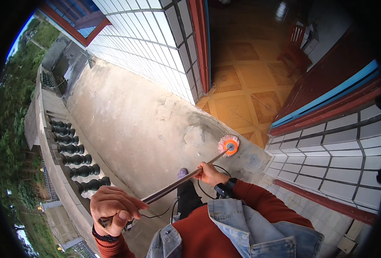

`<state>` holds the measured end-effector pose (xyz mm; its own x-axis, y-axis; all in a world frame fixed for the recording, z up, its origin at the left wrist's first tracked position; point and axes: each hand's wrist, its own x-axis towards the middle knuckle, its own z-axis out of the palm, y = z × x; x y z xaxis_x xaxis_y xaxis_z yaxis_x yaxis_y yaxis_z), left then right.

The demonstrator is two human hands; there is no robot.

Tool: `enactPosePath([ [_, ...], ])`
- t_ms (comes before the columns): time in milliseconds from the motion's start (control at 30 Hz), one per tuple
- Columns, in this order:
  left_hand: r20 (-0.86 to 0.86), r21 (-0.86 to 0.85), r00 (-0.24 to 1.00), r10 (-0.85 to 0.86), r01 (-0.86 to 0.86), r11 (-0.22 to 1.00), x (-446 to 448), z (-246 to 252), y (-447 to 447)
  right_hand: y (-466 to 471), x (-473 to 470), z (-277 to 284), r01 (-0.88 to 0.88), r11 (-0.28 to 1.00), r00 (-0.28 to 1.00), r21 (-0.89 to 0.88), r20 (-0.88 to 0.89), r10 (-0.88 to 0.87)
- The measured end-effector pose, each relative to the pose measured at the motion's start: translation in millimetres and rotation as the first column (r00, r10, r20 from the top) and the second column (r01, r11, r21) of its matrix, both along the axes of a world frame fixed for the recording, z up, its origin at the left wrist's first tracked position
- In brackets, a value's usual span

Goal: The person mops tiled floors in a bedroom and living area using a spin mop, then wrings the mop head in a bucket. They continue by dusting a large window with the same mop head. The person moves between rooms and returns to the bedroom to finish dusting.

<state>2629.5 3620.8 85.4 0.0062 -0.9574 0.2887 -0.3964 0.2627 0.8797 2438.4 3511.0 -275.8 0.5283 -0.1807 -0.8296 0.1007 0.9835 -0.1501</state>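
Note:
A spin mop with a round orange head and a pink-and-white string fringe (229, 145) rests on the concrete floor (135, 119) just outside the doorway. Its metal handle (174, 186) slants from the head down to the lower left. My left hand (111, 208) is wrapped around the handle's top end, with the tip poking out by the thumb. Partway along the handle, nearer the mop head, my right hand (208, 173) grips it. A black band sits on the right wrist.
Dark green balusters (77, 159) under a concrete rail line the left side. A white-tiled wall (142, 38) stands ahead. The open doorway shows an orange tiled floor (232, 109) and a red wooden chair (293, 56). Another tiled wall (332, 154) is at the right.

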Motion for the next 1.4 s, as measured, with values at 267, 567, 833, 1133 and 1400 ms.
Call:
enactPosePath([
  [267, 0.069, -0.181, 0.991, 0.117, -0.103, 0.978, 137.8, 39.4, 43.6, 42.6, 156.9, 33.1, 0.145, 0.989, 0.952, -0.004, 0.273, -0.138],
  [567, 0.303, -0.251, 0.944, -0.128, 0.209, 0.945, 116.9, 10.3, 28.0, 56.4, 183.8, 10.2, 0.243, 0.961, 0.97, -0.128, 0.041, -0.24],
  [833, -0.227, -0.147, 0.888, -0.4, 0.374, 0.915, 90.8, -25.1, -24.0, 132.4, 83.0, 2.9, 0.574, 0.819, 0.817, -0.014, -0.06, -0.574],
  [1133, -0.181, -0.281, 0.798, -0.575, 0.518, 0.808, 62.7, 18.2, -32.2, 80.5, 42.8, 49.6, 0.761, 0.63, 0.644, -0.152, 0.069, -0.762],
  [1400, 0.238, -0.19, 0.725, -0.646, 0.687, 0.702, -7.9, -43.9, -80.9, 3.0, -19.7, 9.4, 0.808, 0.528, 0.541, -0.262, -0.024, -0.841],
])
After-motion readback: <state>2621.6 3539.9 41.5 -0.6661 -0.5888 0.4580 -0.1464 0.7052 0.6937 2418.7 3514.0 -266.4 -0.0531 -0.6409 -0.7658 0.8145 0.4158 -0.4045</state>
